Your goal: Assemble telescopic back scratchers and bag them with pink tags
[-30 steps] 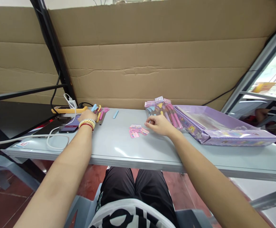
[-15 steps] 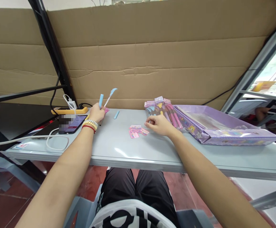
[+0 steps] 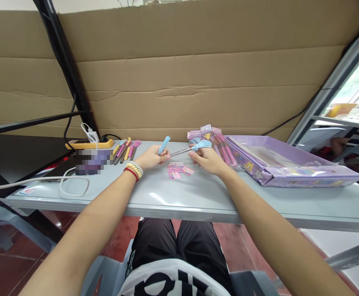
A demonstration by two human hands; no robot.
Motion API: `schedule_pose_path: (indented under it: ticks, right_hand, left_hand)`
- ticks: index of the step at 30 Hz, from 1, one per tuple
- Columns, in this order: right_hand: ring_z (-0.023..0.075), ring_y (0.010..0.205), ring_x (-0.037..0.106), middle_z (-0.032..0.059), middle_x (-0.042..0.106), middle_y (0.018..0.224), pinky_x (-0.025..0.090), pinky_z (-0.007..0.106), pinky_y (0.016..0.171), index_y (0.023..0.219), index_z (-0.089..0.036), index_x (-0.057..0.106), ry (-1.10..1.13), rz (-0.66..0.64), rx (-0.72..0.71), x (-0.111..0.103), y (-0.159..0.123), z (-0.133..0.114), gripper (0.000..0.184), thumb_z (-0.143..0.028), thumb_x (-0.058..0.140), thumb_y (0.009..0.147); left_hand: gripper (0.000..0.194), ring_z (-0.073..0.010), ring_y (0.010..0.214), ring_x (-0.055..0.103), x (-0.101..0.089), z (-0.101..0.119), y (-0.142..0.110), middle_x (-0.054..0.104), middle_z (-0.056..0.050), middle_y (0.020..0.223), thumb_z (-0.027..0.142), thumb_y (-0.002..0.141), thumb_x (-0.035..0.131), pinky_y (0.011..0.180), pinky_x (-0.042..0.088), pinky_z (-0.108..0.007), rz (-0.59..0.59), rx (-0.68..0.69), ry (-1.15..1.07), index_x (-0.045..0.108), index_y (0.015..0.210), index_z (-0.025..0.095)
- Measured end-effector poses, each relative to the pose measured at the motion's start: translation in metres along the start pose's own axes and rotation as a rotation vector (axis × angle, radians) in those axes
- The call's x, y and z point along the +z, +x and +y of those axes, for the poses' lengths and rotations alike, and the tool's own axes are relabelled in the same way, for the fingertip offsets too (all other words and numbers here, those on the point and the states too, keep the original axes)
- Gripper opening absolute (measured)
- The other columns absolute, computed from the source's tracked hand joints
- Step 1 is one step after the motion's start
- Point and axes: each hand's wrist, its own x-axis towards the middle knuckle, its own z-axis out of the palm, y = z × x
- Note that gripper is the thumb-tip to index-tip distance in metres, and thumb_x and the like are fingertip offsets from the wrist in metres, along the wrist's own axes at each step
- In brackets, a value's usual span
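Observation:
My left hand (image 3: 151, 157) is closed around a blue hand-shaped back scratcher (image 3: 184, 149) and a blue cap-like tube (image 3: 163, 144), holding them over the middle of the grey table (image 3: 198, 197). My right hand (image 3: 206, 159) pinches the scratcher's blue claw end (image 3: 201, 144). Small pink cards (image 3: 179, 169) lie on the table just under both hands.
More coloured scratchers (image 3: 125, 149) lie at the back left beside a yellow power strip (image 3: 88, 144), a phone (image 3: 93, 160) and a white cable (image 3: 71, 185). Packaged scratchers (image 3: 216, 139) and a purple box (image 3: 290, 166) sit at the right. A cardboard wall (image 3: 198, 74) stands behind.
My left hand lifted a blue scratcher and tube from the left pile and carried them right to the middle. My right hand rose slightly and took hold of the claw end.

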Motion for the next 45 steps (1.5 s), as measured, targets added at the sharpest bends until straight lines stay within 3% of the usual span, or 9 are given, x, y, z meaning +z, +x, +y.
schedule_pose_path:
  ticks: [5, 8, 11, 16, 20, 28, 38, 45]
  right_hand:
    - [0.0124, 0.047, 0.054, 0.0051, 0.063, 0.072, 0.033, 0.023, 0.037, 0.088, -0.015, 0.060, 0.592, -0.056, 0.160, -0.001, 0.002, -0.007, 0.053, -0.066, 0.061, 0.074]
    - [0.0159, 0.052, 0.061, 0.0067, 0.066, 0.078, 0.034, 0.023, 0.033, 0.092, -0.015, 0.061, 0.788, 0.020, 0.208, -0.004, 0.004, -0.013, 0.050, -0.058, 0.071, 0.068]
    - [0.0151, 0.049, 0.060, 0.0052, 0.065, 0.070, 0.035, 0.021, 0.032, 0.084, -0.014, 0.061, 0.870, 0.168, 0.230, -0.008, 0.006, -0.015, 0.044, -0.053, 0.074, 0.068]
    - [0.0100, 0.042, 0.054, 0.0022, 0.061, 0.058, 0.032, 0.018, 0.031, 0.074, -0.015, 0.057, 0.932, 0.433, 0.272, -0.017, 0.008, -0.015, 0.032, -0.044, 0.068, 0.077]
    - [0.0094, 0.039, 0.052, 0.0010, 0.060, 0.055, 0.032, 0.017, 0.030, 0.074, -0.014, 0.057, 0.952, 0.527, 0.292, -0.022, 0.009, -0.016, 0.027, -0.039, 0.062, 0.083]
    - [0.0088, 0.038, 0.051, 0.0015, 0.061, 0.056, 0.030, 0.017, 0.030, 0.076, -0.013, 0.058, 0.963, 0.584, 0.327, -0.022, 0.010, -0.015, 0.022, -0.031, 0.056, 0.088]
    - [0.0084, 0.037, 0.049, 0.0011, 0.060, 0.054, 0.029, 0.017, 0.031, 0.073, -0.014, 0.057, 0.955, 0.528, 0.360, -0.022, 0.008, -0.018, 0.024, -0.032, 0.056, 0.089]
    - [0.0073, 0.039, 0.048, 0.0005, 0.058, 0.054, 0.030, 0.016, 0.033, 0.070, -0.014, 0.056, 0.939, 0.480, 0.321, -0.023, 0.007, -0.015, 0.035, -0.046, 0.067, 0.080]
  left_hand:
    - [0.042, -0.0073, 0.055, 0.044, 0.007, 0.005, 0.001, 0.048, 0.003, 0.064, 0.036, 0.072, 0.061, 0.057, 0.036, -0.024, 0.034, 0.074, 0.096, 0.027, 0.056, 0.019]
    - [0.042, -0.0085, 0.056, 0.043, 0.010, 0.007, 0.002, 0.049, 0.003, 0.061, 0.046, 0.074, 0.060, 0.056, 0.034, -0.024, 0.092, 0.038, 0.201, 0.034, 0.057, 0.018]
    - [0.050, -0.0090, 0.053, 0.035, 0.007, 0.003, 0.002, 0.039, 0.004, 0.053, 0.059, 0.075, 0.056, 0.053, 0.026, -0.025, 0.219, -0.027, 0.441, 0.036, 0.054, 0.018]
    - [0.060, -0.0113, 0.051, 0.034, -0.002, -0.004, 0.003, 0.042, 0.001, 0.052, 0.072, 0.081, 0.036, 0.052, 0.020, -0.027, 0.301, -0.146, 0.707, 0.039, 0.053, 0.018]
    - [0.061, -0.0125, 0.050, 0.036, -0.002, -0.002, 0.002, 0.044, -0.001, 0.053, 0.073, 0.082, 0.032, 0.052, 0.021, -0.028, 0.281, -0.198, 0.764, 0.039, 0.054, 0.019]
    - [0.061, -0.0137, 0.050, 0.038, -0.001, -0.002, 0.002, 0.048, -0.003, 0.053, 0.072, 0.082, 0.033, 0.052, 0.022, -0.029, 0.247, -0.187, 0.790, 0.042, 0.054, 0.019]
    - [0.060, -0.0141, 0.050, 0.039, -0.003, -0.004, 0.000, 0.046, -0.002, 0.050, 0.072, 0.081, 0.036, 0.051, 0.023, -0.029, 0.226, -0.143, 0.768, 0.045, 0.054, 0.019]
    - [0.042, -0.0130, 0.051, 0.039, -0.003, -0.002, -0.001, 0.045, 0.001, 0.048, 0.052, 0.080, 0.049, 0.053, 0.025, -0.028, 0.152, -0.045, 0.735, 0.044, 0.054, 0.019]
